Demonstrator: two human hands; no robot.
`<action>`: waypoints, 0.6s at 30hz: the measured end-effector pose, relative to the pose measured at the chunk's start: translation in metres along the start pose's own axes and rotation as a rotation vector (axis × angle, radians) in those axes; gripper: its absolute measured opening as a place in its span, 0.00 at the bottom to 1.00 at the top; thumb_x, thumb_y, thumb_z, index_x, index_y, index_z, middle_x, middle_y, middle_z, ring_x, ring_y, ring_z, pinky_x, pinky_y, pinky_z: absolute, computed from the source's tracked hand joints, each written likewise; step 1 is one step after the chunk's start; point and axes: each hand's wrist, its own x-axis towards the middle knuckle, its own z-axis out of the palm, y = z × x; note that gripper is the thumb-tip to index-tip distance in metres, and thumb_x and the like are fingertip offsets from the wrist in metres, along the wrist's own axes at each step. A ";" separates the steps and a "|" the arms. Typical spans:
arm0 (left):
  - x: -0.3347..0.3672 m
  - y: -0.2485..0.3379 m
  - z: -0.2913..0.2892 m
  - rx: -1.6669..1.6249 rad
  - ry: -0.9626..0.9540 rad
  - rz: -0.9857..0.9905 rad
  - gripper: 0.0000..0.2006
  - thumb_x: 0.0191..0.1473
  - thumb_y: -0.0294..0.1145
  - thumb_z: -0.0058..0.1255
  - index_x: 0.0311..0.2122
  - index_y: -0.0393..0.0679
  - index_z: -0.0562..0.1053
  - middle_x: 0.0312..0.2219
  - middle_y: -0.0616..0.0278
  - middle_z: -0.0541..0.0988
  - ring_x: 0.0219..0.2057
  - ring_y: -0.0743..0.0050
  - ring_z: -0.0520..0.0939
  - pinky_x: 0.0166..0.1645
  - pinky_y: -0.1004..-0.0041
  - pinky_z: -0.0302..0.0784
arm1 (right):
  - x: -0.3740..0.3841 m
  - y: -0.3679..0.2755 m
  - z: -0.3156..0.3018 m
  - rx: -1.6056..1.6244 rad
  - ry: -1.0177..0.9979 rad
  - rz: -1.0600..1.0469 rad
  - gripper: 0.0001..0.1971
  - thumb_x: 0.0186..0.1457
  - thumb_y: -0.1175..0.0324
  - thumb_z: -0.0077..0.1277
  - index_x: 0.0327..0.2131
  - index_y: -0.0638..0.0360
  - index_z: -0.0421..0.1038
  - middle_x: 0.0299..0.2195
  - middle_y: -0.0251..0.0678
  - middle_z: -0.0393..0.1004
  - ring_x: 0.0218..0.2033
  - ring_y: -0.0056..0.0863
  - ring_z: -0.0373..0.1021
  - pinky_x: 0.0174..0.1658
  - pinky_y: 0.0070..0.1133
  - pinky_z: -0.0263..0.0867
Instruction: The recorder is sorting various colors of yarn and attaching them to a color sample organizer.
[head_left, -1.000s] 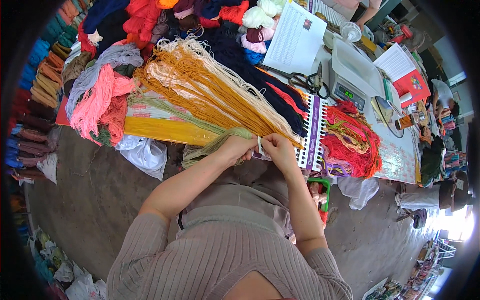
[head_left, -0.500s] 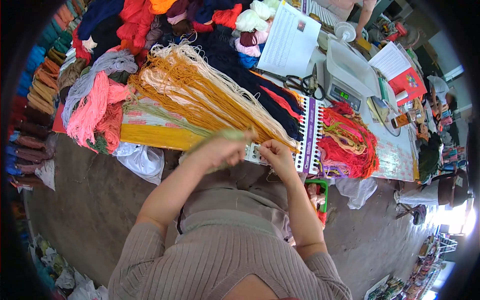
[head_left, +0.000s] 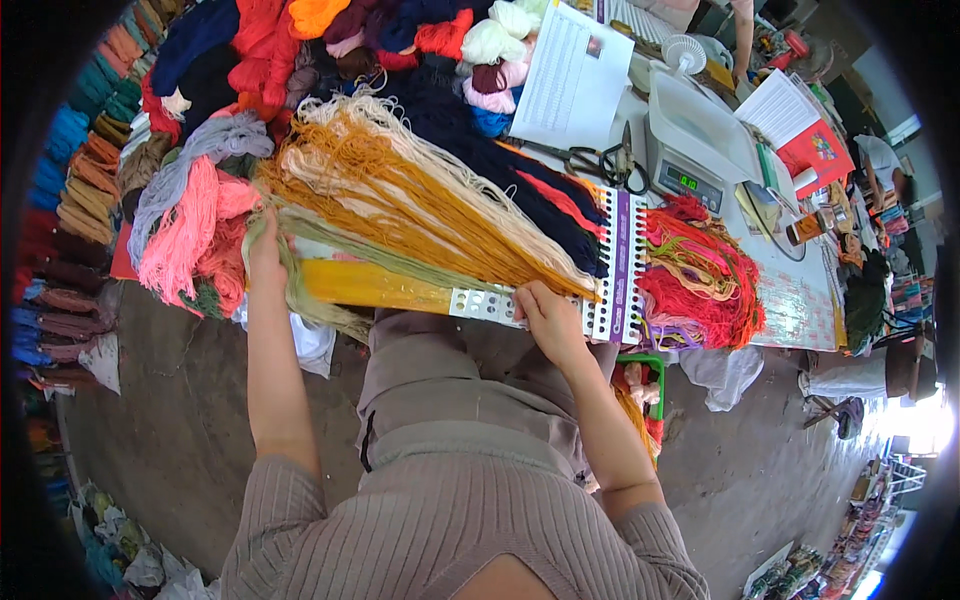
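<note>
A bundle of sage-green thread (head_left: pixel 400 262) runs across the table between my hands. My left hand (head_left: pixel 265 250), out to the left by the pink skeins (head_left: pixel 190 230), is closed on it, and a loose tail hangs beside the wrist. My right hand (head_left: pixel 550 315) is closed at the bundle's other end, at a white card with punched holes (head_left: pixel 485 305); its fingertips partly hide the card and thread. Mustard thread (head_left: pixel 420 215), cream thread (head_left: pixel 450 190) and navy thread (head_left: pixel 480 155) fan out from the holed card. A purple-and-white holed strip (head_left: pixel 620 265) stands to its right.
Right of the strip lies a red and multicoloured thread pile (head_left: pixel 695 280). Black scissors (head_left: pixel 610 165), a printed sheet (head_left: pixel 572 75) and a digital scale with a tray (head_left: pixel 690 185) are farther back. A green basket (head_left: pixel 655 385) stands below the table edge. Another person's arm shows far right.
My left hand has swept from the middle out to the left, drawing the sage-green thread out long. The right hand stays by the card, shifted slightly.
</note>
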 end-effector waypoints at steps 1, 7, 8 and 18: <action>-0.001 -0.011 -0.007 0.063 -0.057 0.087 0.14 0.51 0.44 0.54 0.36 0.46 0.72 0.24 0.67 0.75 0.19 0.81 0.72 0.21 0.80 0.67 | 0.003 0.001 -0.001 0.069 0.007 0.001 0.13 0.59 0.59 0.38 0.30 0.57 0.68 0.20 0.33 0.72 0.23 0.31 0.70 0.29 0.25 0.64; -0.175 -0.053 0.051 -0.028 -0.661 -0.257 0.19 0.59 0.43 0.40 0.45 0.39 0.72 0.41 0.62 0.75 0.37 0.77 0.75 0.39 0.78 0.72 | -0.030 -0.027 0.018 0.223 0.215 -0.126 0.05 0.54 0.71 0.48 0.33 0.59 0.72 0.23 0.39 0.72 0.27 0.33 0.72 0.30 0.24 0.66; -0.192 -0.065 0.060 -0.034 -0.760 -0.293 0.19 0.59 0.43 0.40 0.45 0.38 0.71 0.40 0.61 0.76 0.38 0.77 0.76 0.38 0.79 0.72 | -0.036 -0.035 0.024 0.179 0.210 -0.206 0.05 0.54 0.71 0.49 0.32 0.60 0.72 0.24 0.40 0.72 0.27 0.35 0.72 0.30 0.24 0.66; -0.195 -0.107 0.119 0.743 -0.729 0.957 0.10 0.48 0.24 0.50 0.38 0.39 0.73 0.31 0.51 0.74 0.34 0.54 0.75 0.40 0.64 0.70 | -0.013 -0.030 0.029 -0.300 0.307 -0.219 0.15 0.43 0.66 0.55 0.35 0.58 0.64 0.28 0.40 0.69 0.31 0.39 0.69 0.31 0.31 0.65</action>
